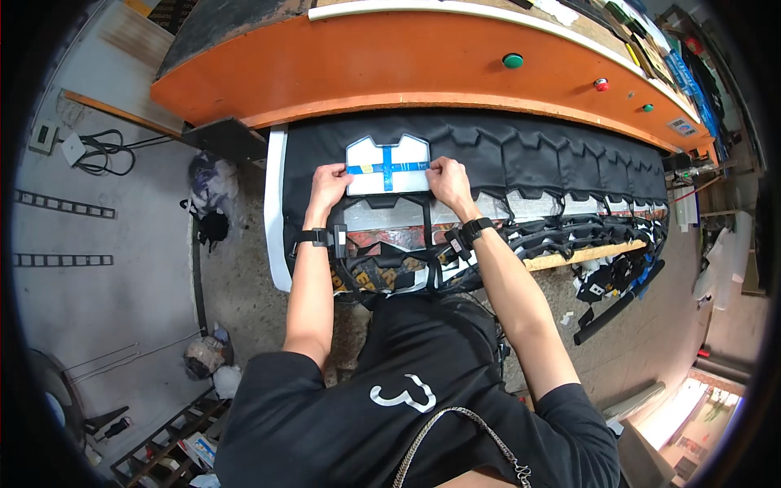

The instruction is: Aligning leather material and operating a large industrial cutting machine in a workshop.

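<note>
A white, notched cutting die (407, 154) with a dark rim and crossed strips of blue tape lies on the black sheet material (464, 159). At its left edge, my left hand (329, 184) grips it with closed fingers. The opposite edge is pinched by my right hand (451, 180). Notched cut edges run along the black sheet to the right of the die. Between the die and my body, a pale bare strip of the bed (382, 214) shows, with black offcuts (561, 237) hanging along the near side.
An orange press beam (390, 77) crosses just beyond the sheet, carrying a green button (512, 61) and a red button (601, 84). Plastic bags (213, 183) lie on the floor at left. Black scraps and a black roll (620, 302) lie at right.
</note>
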